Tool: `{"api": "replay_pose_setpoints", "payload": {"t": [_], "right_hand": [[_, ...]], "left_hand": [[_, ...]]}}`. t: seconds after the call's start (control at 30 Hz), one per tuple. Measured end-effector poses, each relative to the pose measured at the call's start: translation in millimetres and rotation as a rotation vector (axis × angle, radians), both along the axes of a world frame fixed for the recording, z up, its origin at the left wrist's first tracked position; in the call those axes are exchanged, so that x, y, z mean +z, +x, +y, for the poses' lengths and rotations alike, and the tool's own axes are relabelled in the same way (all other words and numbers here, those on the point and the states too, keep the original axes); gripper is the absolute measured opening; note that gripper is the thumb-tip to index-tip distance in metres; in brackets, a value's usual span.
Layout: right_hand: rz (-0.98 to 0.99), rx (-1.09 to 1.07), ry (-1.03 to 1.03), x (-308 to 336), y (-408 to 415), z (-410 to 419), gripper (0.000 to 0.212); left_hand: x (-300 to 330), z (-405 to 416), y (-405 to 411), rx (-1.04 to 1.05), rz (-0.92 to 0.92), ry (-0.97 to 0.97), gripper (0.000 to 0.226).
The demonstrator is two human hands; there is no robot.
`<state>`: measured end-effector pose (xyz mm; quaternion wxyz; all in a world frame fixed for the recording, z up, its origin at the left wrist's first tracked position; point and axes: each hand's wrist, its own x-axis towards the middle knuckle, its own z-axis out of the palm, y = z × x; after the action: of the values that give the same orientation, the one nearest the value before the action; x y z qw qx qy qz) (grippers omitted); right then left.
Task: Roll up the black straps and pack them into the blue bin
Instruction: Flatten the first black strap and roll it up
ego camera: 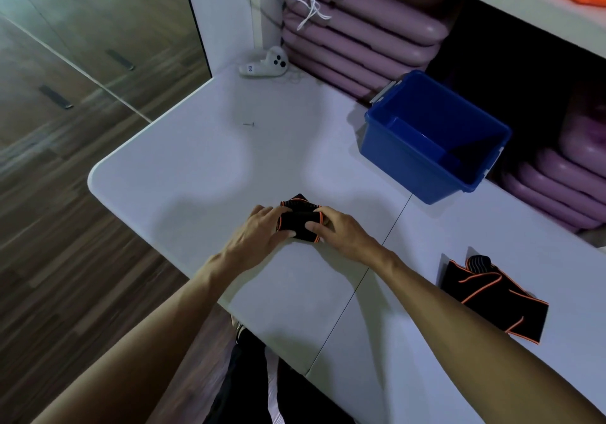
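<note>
A black strap with orange edging [299,219] lies partly rolled on the white table [196,168]; a short end of it sticks out beyond the roll. My left hand [262,230] grips the roll's left side and my right hand [337,230] grips its right side, thumbs on top. A second black strap with orange trim [492,295] lies loose and unrolled at the right. The blue bin [410,161] stands open at the far right of the table, with nothing visible inside it.
A white controller [265,64] lies at the table's back edge and a small screw [248,124] sits mid-table. Purple pads [354,33] are stacked behind the bin and to its right. White cables [308,0] hang above. The table's left edge drops to wooden floor.
</note>
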<state>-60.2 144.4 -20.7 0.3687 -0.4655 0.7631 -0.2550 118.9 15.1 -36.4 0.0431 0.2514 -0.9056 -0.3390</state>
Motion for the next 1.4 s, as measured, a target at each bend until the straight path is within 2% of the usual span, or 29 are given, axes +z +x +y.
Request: {"api": "replay_pose_setpoints", "payload": {"t": [0.17, 0.23, 0.3, 0.37, 0.47, 0.57, 0.67, 0.8, 0.9, 1.0, 1.13, 1.4], "right_hand": [[-0.111, -0.279, -0.046, -5.0, 6.4, -8.8, 0.039], [-0.141, -0.369, -0.093, -6.4, 8.1, -11.6, 0.049], [-0.184, -0.371, -0.071, -4.0, 6.2, -14.8, 0.063], [-0.220, -0.284, 0.006, -0.9, 2.9, -15.9, 0.066], [-0.299, -0.264, 0.045, 4.6, -0.5, -13.6, 0.059], [-0.363, -0.334, -0.040, 3.9, -4.2, -8.8, 0.047], [-0.209, -0.453, -0.137, 6.3, -13.2, -9.1, 0.046], [-0.118, -0.676, -0.257, 12.6, -30.7, -17.7, 0.036], [-0.055, -0.794, -0.341, 11.6, -45.9, -26.2, 0.030], [-0.016, -0.825, -0.375, 2.9, -57.0, -35.6, 0.031], [0.076, -0.892, -0.370, -11.9, -69.9, -46.6, 0.039], [0.187, -0.975, -0.394, -14.8, -70.5, -48.5, 0.034]], "left_hand": [[1.9, -10.2, -16.7, 0.123, -0.075, 0.226, 0.040], [2.6, -11.4, -22.3, 0.220, -0.040, 0.321, 0.040], [7.8, -16.6, -26.6, 0.345, 0.010, 0.546, 0.053], [11.1, -27.3, -30.3, 0.363, -0.049, 0.707, 0.058], [16.1, -41.4, -37.2, 0.188, -0.165, 0.632, 0.042], [19.2, -44.4, -50.1, 0.103, -0.097, 0.586, 0.051], [22.0, -49.8, -77.0, -0.020, 0.039, 0.417, 0.047], [26.3, -51.5, -131.1, -0.168, 0.169, 0.180, 0.029], [17.7, -52.5, -173.8, -0.228, 0.174, 0.137, 0.011], [4.5, -62.3, -205.7, -0.223, 0.148, 0.100, 0.014], [-0.8, -77.9, -221.8, -0.328, 0.207, 0.039, 0.022], [-7.3, -73.1, -220.1, -0.275, 0.323, 0.106, 0.040]]}}
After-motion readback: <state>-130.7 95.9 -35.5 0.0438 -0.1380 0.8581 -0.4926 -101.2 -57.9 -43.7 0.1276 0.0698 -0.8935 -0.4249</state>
